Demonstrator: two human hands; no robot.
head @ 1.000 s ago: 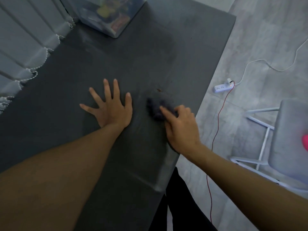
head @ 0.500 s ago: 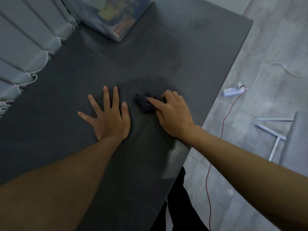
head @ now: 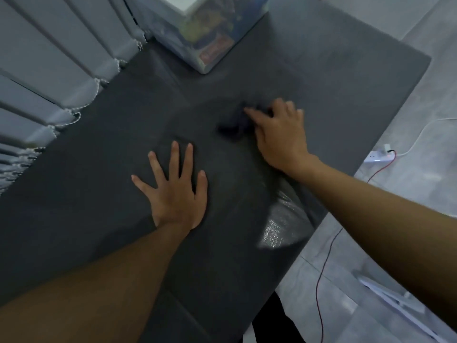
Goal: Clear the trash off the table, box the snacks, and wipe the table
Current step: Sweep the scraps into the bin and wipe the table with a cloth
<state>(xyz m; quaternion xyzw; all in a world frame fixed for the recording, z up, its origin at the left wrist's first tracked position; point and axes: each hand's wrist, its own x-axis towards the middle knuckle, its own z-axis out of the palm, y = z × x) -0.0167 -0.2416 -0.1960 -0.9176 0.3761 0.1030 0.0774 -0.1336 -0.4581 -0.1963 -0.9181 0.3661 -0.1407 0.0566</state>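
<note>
Two hands on a dark tabletop, one flat, one pressing a cloth.

The left hand (head: 176, 191) lies palm-down, fingers spread wide, holding nothing, flat on the grey tabletop (head: 103, 149). At two o'clock from it, the right hand (head: 279, 134) presses fingers onto a dark crumpled cloth (head: 231, 127), blurred in the picture. Farther, at twelve o'clock, a clear box (head: 210, 33) of snack packets stands at the tabletop's far edge.

Grey floor (head: 408, 194), white power strip (head: 377, 157), pale vertical blinds (head: 49, 70) left.
</note>
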